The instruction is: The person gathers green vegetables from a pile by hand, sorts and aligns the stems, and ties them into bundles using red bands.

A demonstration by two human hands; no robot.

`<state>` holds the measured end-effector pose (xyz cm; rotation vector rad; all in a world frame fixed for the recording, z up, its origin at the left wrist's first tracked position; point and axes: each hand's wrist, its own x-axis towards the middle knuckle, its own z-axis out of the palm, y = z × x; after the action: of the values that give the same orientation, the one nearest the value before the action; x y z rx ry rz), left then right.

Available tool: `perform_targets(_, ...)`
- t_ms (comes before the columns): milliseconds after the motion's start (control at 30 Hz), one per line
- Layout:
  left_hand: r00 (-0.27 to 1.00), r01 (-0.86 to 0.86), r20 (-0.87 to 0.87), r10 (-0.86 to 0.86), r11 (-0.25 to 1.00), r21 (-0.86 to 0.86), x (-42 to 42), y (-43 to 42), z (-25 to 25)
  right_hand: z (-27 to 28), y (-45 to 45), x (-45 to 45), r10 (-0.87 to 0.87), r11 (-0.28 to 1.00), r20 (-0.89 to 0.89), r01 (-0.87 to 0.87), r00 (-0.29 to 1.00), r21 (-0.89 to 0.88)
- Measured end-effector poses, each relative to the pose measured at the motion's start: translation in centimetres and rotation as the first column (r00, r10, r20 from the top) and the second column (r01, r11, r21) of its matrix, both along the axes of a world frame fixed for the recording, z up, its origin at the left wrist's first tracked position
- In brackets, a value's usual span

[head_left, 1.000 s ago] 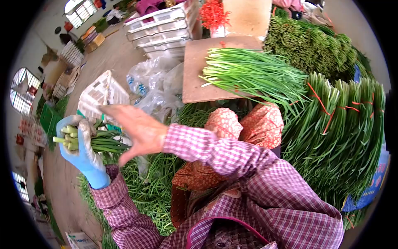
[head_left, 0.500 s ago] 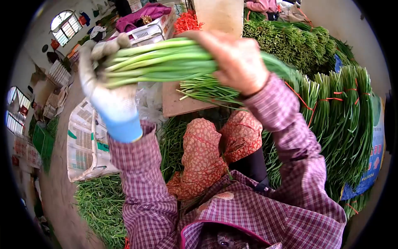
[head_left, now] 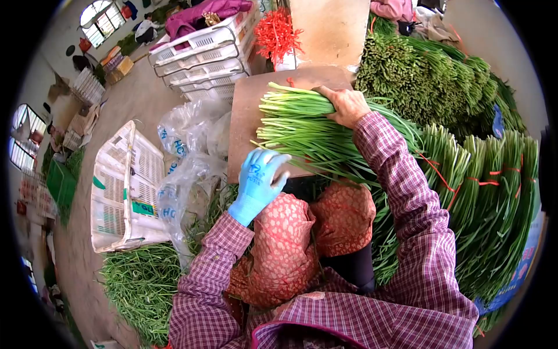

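Note:
My bare right hand (head_left: 347, 108) grips a bunch of garlic chives (head_left: 295, 103) that lies on a brown board (head_left: 247, 110), pale stem ends to the left. Just below it on the same board rests a second pile of chives (head_left: 296, 135). My left hand (head_left: 260, 176), in a blue and white glove, is by the board's near edge, left of the lower pile's stem ends. Its fingers point right, apart from the thumb, and nothing shows in them.
Tied chive bundles (head_left: 491, 174) stand at right, below a heap of cut stalks (head_left: 424, 81). Red ties (head_left: 278, 36) hang behind the board. Stacked white crates (head_left: 203, 64), plastic bags (head_left: 192, 157), a tilted crate (head_left: 125, 192) and loose greens (head_left: 142, 285) are at left.
The bunch, held up between both hands before, is now down on the board. My left hand has let go of its stem ends and moved down and right; my right hand still holds it.

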<state>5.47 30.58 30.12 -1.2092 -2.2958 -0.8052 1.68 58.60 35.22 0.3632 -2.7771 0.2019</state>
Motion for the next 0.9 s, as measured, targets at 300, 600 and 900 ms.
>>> perform_targets(300, 0.948, -0.236, 0.271, 0.169, 0.942, 0.237, -6.5, -0.9, -3.0, -4.7, 0.1, -3.4, 0.087, 0.996, -0.024, -0.087, 0.996, -0.022)
perform_targets(600, 0.991, -0.132, 0.000, 0.133, 0.985, 0.112, -7.6, 0.4, -1.5, -5.8, 0.0, -3.2, 0.106, 0.994, -0.042, -0.107, 0.993, -0.011)
perform_targets(900, 0.958, -0.284, -0.044, 0.282, 0.959, -0.028, -9.6, 2.5, -2.2, -6.4, 0.3, -3.5, 0.128, 0.989, -0.083, -0.133, 0.988, -0.059)
